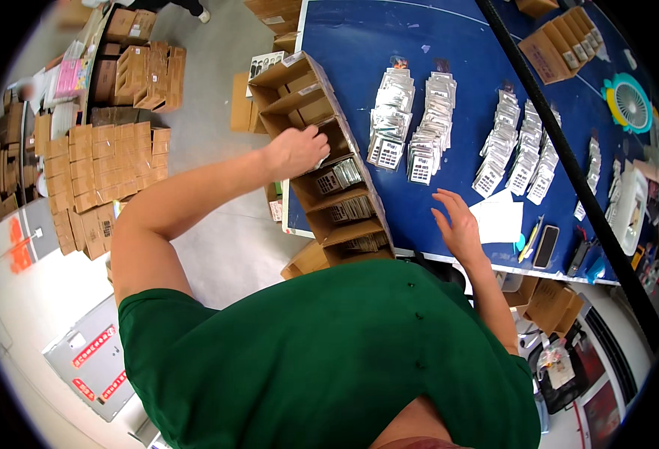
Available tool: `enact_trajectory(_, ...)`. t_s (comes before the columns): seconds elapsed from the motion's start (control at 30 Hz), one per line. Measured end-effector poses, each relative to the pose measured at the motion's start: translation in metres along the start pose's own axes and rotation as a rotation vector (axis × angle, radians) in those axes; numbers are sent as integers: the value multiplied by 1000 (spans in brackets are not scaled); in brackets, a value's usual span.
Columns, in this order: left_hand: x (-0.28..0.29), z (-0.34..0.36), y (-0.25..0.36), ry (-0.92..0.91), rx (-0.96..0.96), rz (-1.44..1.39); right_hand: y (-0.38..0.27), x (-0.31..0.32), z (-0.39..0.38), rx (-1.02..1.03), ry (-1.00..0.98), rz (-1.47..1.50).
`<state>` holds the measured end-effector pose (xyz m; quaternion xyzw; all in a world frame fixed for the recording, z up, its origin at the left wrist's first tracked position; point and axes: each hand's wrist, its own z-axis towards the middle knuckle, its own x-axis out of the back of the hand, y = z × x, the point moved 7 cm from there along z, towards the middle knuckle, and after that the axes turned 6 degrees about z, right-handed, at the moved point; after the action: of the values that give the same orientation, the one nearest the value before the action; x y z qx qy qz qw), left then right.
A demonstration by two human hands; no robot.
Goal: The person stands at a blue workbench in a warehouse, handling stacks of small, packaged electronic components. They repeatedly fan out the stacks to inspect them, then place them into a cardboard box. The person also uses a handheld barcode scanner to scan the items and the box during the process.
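Divided cardboard box stood along left edge of worktop; left grip curled over it, hold unclear; right grip spread, unladen.

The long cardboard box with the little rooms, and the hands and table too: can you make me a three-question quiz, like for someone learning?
1. Pick one: which is nearest the right hand?
A) fan
B) white paper
C) stacked boxes

2. True or false: the phone lies on the blue table.

3. Fill the gap: the person's ____ hand is at the long cardboard box.

Key:
1. B
2. True
3. Left: the left hand is over the box's compartments.
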<state>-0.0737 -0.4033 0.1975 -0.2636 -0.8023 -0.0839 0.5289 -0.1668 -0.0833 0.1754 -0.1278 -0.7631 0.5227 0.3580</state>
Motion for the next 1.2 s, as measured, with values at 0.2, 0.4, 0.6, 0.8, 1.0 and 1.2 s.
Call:
enact_trajectory(0.2, -58, 23, 8, -125, -130, -1, 20, -17, 4, 10, -20, 78)
enact_trajectory(0.4, -114, 75, 13, -379, -29, -58, -15, -12, 9, 156, 25, -113)
enact_trajectory(0.6, -147, 77, 12, -406, -36, -106, 17, 13, -26, 6, 84, -126)
enact_trajectory(0.8, -120, 65, -2, -234, 25, -207, 91, 83, -80, -103, 313, -91)
enact_trajectory(1.0, -24, 37, -13, 23, 319, -483, 280, 269, -190, -413, 997, -387)
enact_trajectory(1.2, 14, 19, 20, 519, 740, -842, 384, 347, -224, -606, 728, -479)
